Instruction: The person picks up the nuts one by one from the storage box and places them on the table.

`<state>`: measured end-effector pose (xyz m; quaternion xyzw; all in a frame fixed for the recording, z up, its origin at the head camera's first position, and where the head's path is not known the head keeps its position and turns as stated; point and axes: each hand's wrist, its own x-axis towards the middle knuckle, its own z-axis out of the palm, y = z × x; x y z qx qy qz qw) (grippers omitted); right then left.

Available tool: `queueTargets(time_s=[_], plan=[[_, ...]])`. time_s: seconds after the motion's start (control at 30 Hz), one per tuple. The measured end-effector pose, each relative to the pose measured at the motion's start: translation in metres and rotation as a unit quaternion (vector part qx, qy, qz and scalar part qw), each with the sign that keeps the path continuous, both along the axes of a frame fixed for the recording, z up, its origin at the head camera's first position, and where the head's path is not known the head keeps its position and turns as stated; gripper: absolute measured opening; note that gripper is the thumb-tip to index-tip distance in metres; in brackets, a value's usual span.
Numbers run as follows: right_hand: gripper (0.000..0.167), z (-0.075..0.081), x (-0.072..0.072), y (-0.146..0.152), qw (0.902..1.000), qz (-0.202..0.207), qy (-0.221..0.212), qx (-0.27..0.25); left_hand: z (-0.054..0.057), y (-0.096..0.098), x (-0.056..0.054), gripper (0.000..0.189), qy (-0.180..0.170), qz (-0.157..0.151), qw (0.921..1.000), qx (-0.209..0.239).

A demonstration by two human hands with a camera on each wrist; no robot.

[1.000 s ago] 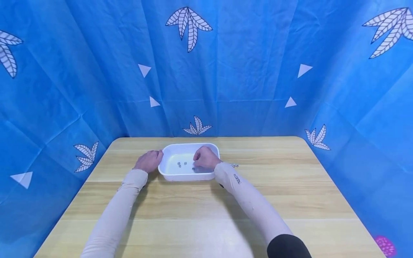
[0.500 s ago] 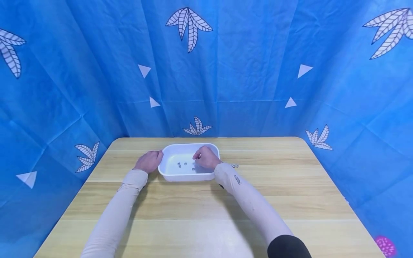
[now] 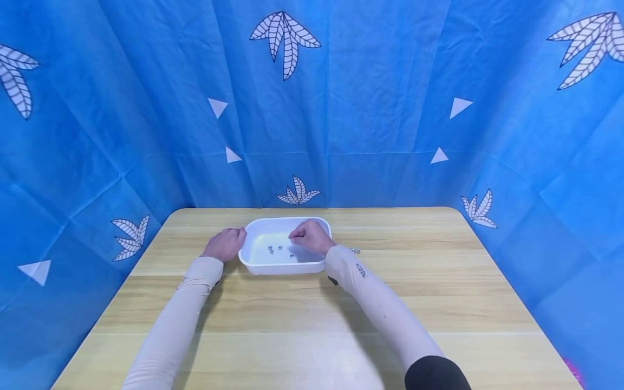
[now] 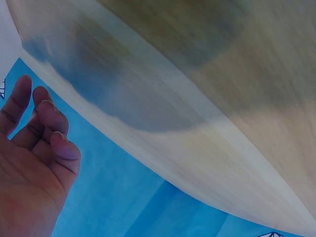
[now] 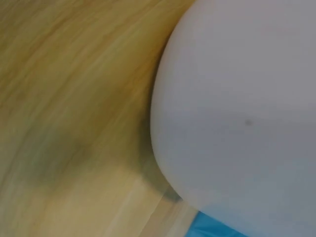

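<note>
A white oblong basin (image 3: 285, 268) stands toward the back of the wooden table. My left hand (image 3: 226, 244) grips its left rim in the head view. In the left wrist view the left hand's fingers (image 4: 44, 123) curl loosely beside the basin's edge (image 4: 7, 39); the thumb's hold is hidden. Over the basin's right half hovers my right hand (image 3: 311, 237), fingertips bunched and pointing left. Whether anything sits between them cannot be seen. Several small silvery nut-like pieces (image 3: 280, 248) lie on the basin floor, one of them (image 3: 292, 256) just below the right hand.
More small silvery pieces (image 3: 356, 251) lie on the table (image 3: 414, 281) right of the basin, beside the right sleeve. A blue curtain (image 3: 370, 108) with leaf prints encloses the back and sides. The basin's outer wall (image 5: 237, 123) fills much of the right wrist view.
The right hand's fingertips have shifted slightly left, and its fingers look a little straighter. The silvery piece beneath it shows more clearly now. The left hand and the basin stay put.
</note>
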<state>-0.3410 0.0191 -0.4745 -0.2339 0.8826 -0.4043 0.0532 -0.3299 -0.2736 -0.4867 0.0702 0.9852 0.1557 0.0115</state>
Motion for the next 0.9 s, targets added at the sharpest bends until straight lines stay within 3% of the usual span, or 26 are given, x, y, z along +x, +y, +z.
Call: queueTargets(time_s=[0.2, 0.43, 0.67, 0.9], plan=[[0.035, -0.001, -0.001, 0.001, 0.9977, -0.006, -0.044, -0.051, 0.001, 0.001, 0.002, 0.065, 0.004, 0.0, 1.0, 0.004], [0.054, 0.002, -0.001, 0.001, 0.9943, -0.029, -0.071, -0.074, 0.0, 0.001, 0.002, 0.066, 0.008, -0.002, 0.9999, 0.008], [0.058, 0.009, 0.0, 0.004, 0.9913, -0.043, -0.084, -0.092, 0.001, 0.001, 0.0, 0.067, 0.009, -0.004, 0.9999, 0.011], [0.061, 0.011, 0.001, 0.01, 0.9913, -0.029, -0.082, -0.1, 0.001, 0.0, 0.0, 0.064, 0.006, -0.005, 0.9999, 0.009]])
